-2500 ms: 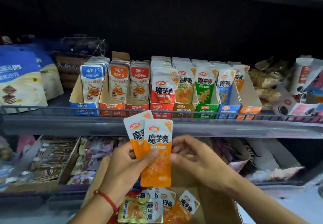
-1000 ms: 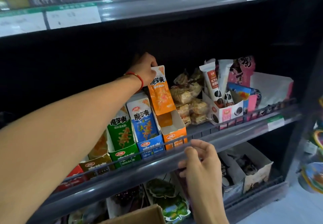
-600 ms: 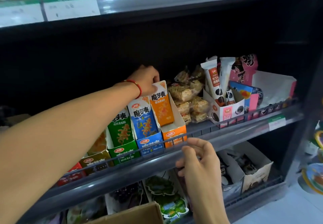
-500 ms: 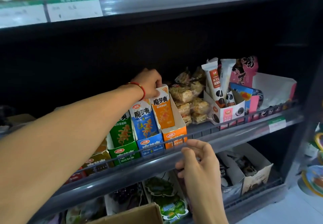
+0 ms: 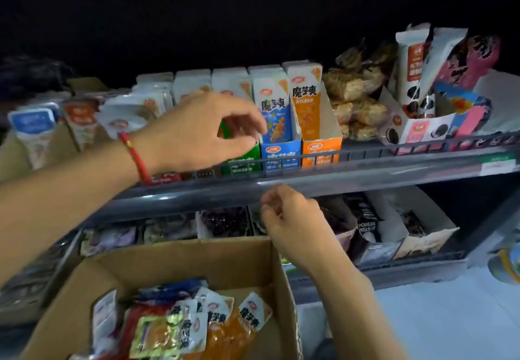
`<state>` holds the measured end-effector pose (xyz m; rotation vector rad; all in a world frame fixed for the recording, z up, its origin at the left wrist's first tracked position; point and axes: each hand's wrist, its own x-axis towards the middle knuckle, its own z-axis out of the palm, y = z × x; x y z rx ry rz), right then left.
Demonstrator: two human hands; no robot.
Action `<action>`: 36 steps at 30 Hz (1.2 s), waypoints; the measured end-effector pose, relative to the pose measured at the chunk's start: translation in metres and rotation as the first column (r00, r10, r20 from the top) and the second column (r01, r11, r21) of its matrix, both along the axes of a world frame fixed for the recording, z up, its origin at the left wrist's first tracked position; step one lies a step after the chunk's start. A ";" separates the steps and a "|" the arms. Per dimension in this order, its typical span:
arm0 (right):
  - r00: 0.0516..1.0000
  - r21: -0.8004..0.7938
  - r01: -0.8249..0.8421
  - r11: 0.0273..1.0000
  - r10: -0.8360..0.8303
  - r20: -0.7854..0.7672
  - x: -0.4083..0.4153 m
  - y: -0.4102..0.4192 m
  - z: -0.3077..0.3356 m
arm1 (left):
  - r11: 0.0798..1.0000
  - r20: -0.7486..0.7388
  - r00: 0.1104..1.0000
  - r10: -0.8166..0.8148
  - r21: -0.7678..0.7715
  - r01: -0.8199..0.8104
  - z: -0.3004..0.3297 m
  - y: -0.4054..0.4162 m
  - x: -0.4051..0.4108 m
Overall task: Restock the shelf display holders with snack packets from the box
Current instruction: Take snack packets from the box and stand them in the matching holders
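Dark shelving filled the view, the back of the unit lost in shadow. A grey shelf (image 5: 365, 172) with a low wire rail ran across the middle, and a row of cardboard holders stood along it. The orange holder (image 5: 321, 146) sat at the right end of the row, with an orange packet (image 5: 306, 101) standing upright inside it. Just to its left, the blue holder (image 5: 277, 153) held a blue packet (image 5: 274, 112), and a green holder (image 5: 243, 160) showed partly behind the left hand. Further left, more packets stood in a blurred row. To the right of the orange holder lay a heap of wrapped snacks (image 5: 354, 98), then a white carton (image 5: 422, 126) with tall packets in it.

The left hand (image 5: 197, 132), with a red cord (image 5: 135, 154) at the wrist, hovered in front of the green and blue holders, its fingers (image 5: 247, 119) spread and loosely curled, grasping nothing. The right hand (image 5: 292, 219) was below the shelf edge, near the rail, its fingers (image 5: 270, 205) half curled and empty as well.

Below, an open cardboard box (image 5: 174, 258) sat in front of the lower shelf. Loose packets (image 5: 197, 323) lay jumbled in its bottom, orange, red and yellow-green ones among them. The lower shelf behind it held further cartons of dark packets, too blurred to tell apart.
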<state>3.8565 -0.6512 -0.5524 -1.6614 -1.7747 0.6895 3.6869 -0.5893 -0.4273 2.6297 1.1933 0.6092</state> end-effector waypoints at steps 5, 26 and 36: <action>0.839 -0.275 -0.315 0.909 0.402 0.368 -0.045 0.004 -0.034 | 0.884 -0.318 0.947 0.037 -0.432 -0.179 -0.118 -0.064 -0.107; 0.293 -0.576 -0.452 0.681 0.723 0.626 -0.114 0.026 -0.214 | 0.710 -0.492 0.862 -0.127 -0.652 -0.268 -0.224 -0.046 -0.186; 0.524 -0.641 -0.254 0.724 0.661 0.538 -0.100 0.034 -0.160 | 0.759 -0.385 0.922 -0.031 -0.609 -0.229 -0.218 -0.047 -0.180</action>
